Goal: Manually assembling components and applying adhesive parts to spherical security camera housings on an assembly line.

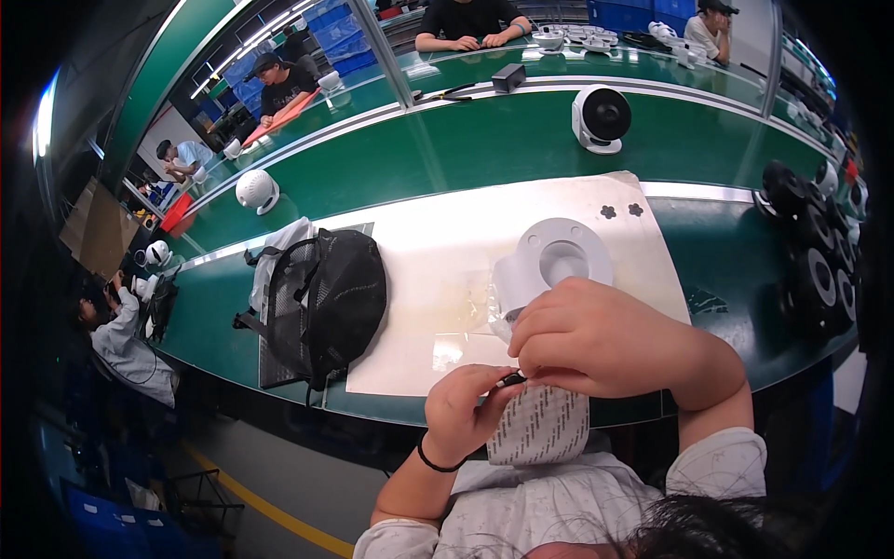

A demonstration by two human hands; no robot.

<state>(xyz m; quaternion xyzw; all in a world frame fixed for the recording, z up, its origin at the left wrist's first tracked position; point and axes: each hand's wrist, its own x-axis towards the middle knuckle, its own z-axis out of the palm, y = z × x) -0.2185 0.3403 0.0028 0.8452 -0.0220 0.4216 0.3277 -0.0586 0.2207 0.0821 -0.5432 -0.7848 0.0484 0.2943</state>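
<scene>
Close to the table's near edge, my two hands meet with their fingertips almost touching. My left hand (463, 407) is closed in a pinch on a small black piece (510, 378). Bent over from the right, my right hand (596, 340) is also closed, its fingertips against that piece; what they grip is mostly hidden. A whitish strip of paper with repeated print (542, 427) hangs below the fingers, in front of my body. Just beyond my right hand lies a white plastic housing (508, 282) with a round opening, partly covered by the hand.
A pale sheet (419, 270) covers the green table, with two black flower-shaped pads (622, 211) on it. A black mesh bag (345, 298) lies left. Black round parts (810, 242) crowd the right. Beyond stand a white-and-black fan-like device (602, 119) and a white one (256, 190). Several people sit around.
</scene>
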